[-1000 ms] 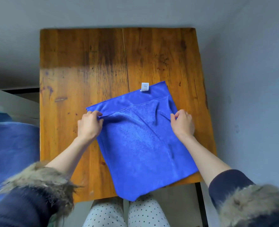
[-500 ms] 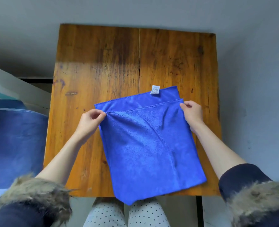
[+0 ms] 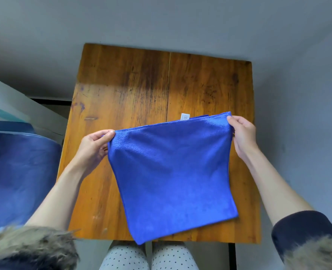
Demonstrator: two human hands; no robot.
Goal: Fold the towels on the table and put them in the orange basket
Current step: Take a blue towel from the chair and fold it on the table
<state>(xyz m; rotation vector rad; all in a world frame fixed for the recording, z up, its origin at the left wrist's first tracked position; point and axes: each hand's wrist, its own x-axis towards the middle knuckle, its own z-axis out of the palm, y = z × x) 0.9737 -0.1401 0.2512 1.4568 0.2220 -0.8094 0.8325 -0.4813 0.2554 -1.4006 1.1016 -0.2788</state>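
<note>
Table (image 3: 134, 98): a rectangular top of orange-brown wooden planks, glossy, with dark grain streaks and a seam that ran from far edge to near edge a little right of the middle.
Towel (image 3: 173, 178): a blue cloth of soft, napped pile, doubled over into a rough rectangle and set askew. It lay on the table's near right part, its fold toward the near edge, and one corner hung slightly past that edge. Its two far corners were lifted a little and pulled taut between the hands, the upper layer nearly level with the layer beneath.
Cloth at left (image 3: 19, 172): a large blue-violet mass, smooth and blurred, that sat beside the table's left edge.
Sleeves (image 3: 305, 230): dark fabric with shaggy grey-brown fur cuffs, pushed up so the forearms were bare.
Trousers (image 3: 147, 258): pale with small dark dots, just below the table's near edge.
Left hand (image 3: 95, 145): thumb and curled fingers pinched the towel's far left corner.
Right hand (image 3: 243, 133): thumb and fingers gripped the far right corner, close to the table's right edge.
Label (image 3: 185, 116): a small white rectangular tag that stood out from the towel's far edge, its print too small to read.
</note>
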